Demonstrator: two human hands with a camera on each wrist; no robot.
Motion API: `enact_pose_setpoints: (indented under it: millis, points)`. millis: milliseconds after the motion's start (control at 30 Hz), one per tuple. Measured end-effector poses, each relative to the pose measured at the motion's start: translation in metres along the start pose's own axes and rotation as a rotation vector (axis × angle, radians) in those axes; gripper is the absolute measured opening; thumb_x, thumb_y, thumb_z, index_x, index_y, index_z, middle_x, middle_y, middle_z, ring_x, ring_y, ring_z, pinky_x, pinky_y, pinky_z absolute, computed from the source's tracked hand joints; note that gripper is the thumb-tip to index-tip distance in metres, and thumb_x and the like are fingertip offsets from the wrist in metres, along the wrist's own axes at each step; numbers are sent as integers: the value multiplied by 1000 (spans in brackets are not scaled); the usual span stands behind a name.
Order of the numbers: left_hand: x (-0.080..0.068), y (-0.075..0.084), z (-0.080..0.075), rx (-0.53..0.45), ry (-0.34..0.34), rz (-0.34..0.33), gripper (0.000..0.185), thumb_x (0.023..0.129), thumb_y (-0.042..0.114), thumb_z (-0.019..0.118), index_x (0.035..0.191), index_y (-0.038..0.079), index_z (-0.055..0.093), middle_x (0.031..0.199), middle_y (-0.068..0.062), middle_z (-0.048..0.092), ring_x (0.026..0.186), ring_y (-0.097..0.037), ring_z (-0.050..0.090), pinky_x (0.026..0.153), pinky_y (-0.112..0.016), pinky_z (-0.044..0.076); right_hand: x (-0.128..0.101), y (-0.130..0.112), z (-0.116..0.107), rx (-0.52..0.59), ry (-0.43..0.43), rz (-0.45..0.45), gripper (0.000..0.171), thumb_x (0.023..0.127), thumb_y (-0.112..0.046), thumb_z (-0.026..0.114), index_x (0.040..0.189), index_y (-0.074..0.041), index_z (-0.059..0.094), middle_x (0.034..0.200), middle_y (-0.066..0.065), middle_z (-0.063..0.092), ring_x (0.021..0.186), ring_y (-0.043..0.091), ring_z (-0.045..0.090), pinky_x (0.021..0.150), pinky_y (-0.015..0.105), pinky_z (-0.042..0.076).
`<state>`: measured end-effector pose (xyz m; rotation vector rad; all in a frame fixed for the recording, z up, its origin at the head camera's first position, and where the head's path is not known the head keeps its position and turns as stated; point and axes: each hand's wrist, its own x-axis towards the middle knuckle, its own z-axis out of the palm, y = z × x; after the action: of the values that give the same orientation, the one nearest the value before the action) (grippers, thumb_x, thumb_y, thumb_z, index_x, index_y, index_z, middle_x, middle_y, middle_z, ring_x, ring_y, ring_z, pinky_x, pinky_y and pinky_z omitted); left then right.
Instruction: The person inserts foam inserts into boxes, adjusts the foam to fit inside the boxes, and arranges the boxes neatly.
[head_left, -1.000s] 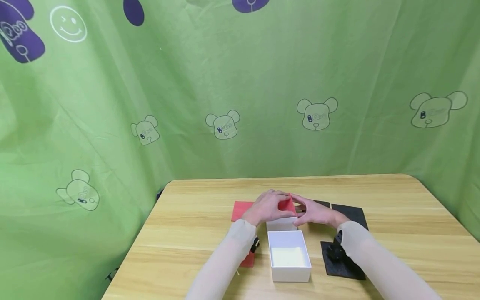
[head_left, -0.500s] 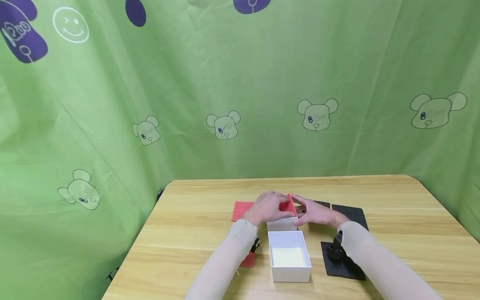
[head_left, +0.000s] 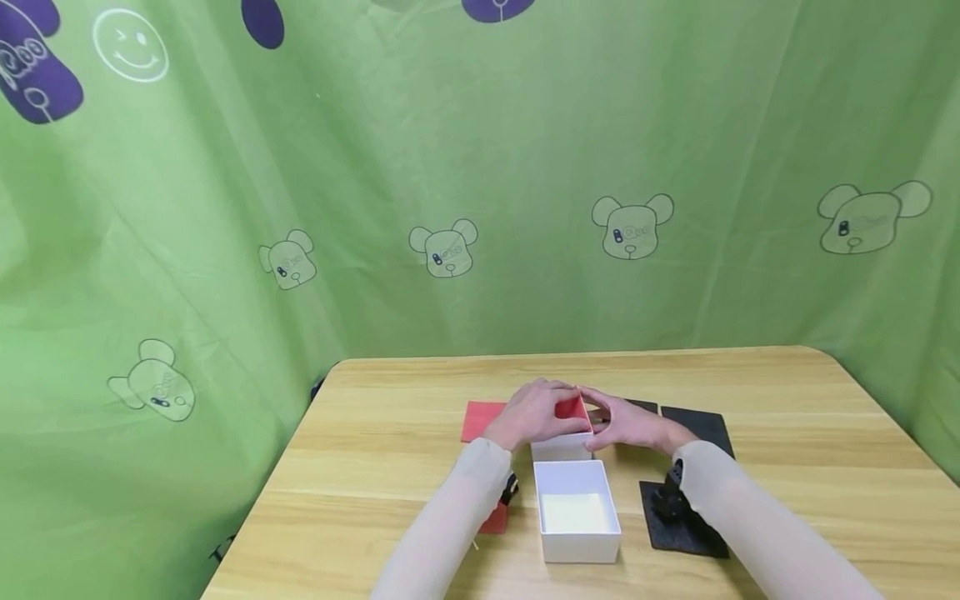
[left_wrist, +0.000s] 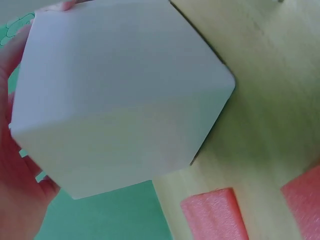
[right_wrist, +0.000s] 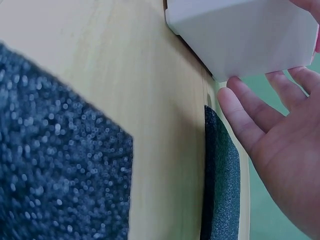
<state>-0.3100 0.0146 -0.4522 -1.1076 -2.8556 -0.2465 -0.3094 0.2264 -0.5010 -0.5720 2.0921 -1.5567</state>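
Both hands are at the far white box (head_left: 562, 448), which has red foam (head_left: 572, 408) inside against its right wall. My left hand (head_left: 534, 414) arches over the opening from the left, thumb at the near rim and fingers toward the far rim. From the right, my right hand (head_left: 630, 421) spans the box's right side, thumb by the near corner and fingers at the far corner. The left wrist view shows the box's plain outer walls (left_wrist: 115, 75), with fingers along the rim. In the right wrist view, fingertips (right_wrist: 235, 85) meet the box's edge. Most of the box's inside is hidden.
A second white box (head_left: 579, 548), open-topped, stands just in front. Left of the boxes lie red foam pieces (head_left: 482, 417), one partly under the left forearm. Several black foam sheets (head_left: 697, 425) lie to the right. A green printed curtain (head_left: 525, 308) hangs behind the wooden table (head_left: 375, 467).
The red foam edge that stood along the box's right rim has sunk, and a pale rim now shows there. Both hands stay in almost the same place.
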Motion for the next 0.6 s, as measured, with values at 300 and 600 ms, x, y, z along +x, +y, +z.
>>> enact_pose_setpoints:
  millis: [300,600]
  points:
    - [2,3,4,41,17,-6,59,82,63,58,127,24,62,132,10,53,117,-11,47,100,-28,39,1,1,0,9,-12,-23,103,77,-9,78,152,-8,7,148,30,21,127,44,37,93,38,49]
    - [1,3,4,39,26,17,54,84,59,60,125,24,64,131,10,55,117,-10,52,98,-26,42,1,1,0,-2,-13,-38,103,77,-10,78,152,-6,8,148,30,21,129,45,35,92,38,49]
